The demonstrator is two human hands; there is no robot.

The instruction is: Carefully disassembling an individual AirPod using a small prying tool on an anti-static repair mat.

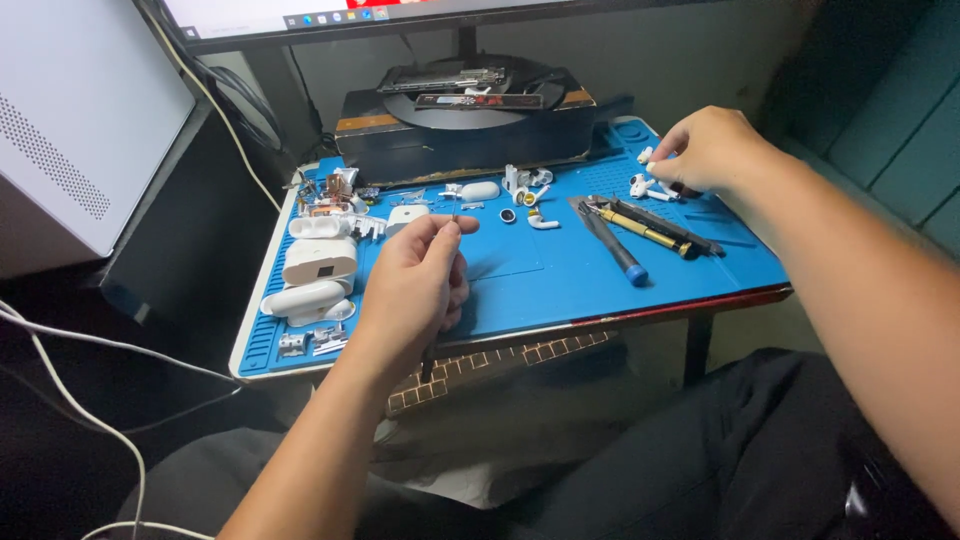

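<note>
My left hand (418, 285) hovers over the front left of a blue work mat (560, 275), fingers pinched on thin metal tweezers (456, 212) whose tips point up. My right hand (708, 148) reaches to the mat's far right corner, its fingers closed around small white earbud parts (645, 185). More white earbuds and tiny pieces (528, 190) lie scattered across the mat's back edge. Screwdrivers and a blue-tipped tool (630, 235) lie between my two hands.
White earbud case halves (318, 262) are stacked at the mat's left edge. A black box with a round stand (465, 120) sits behind the mat under a monitor. A white computer case (80, 110) stands at left, with cables (60, 370) trailing below.
</note>
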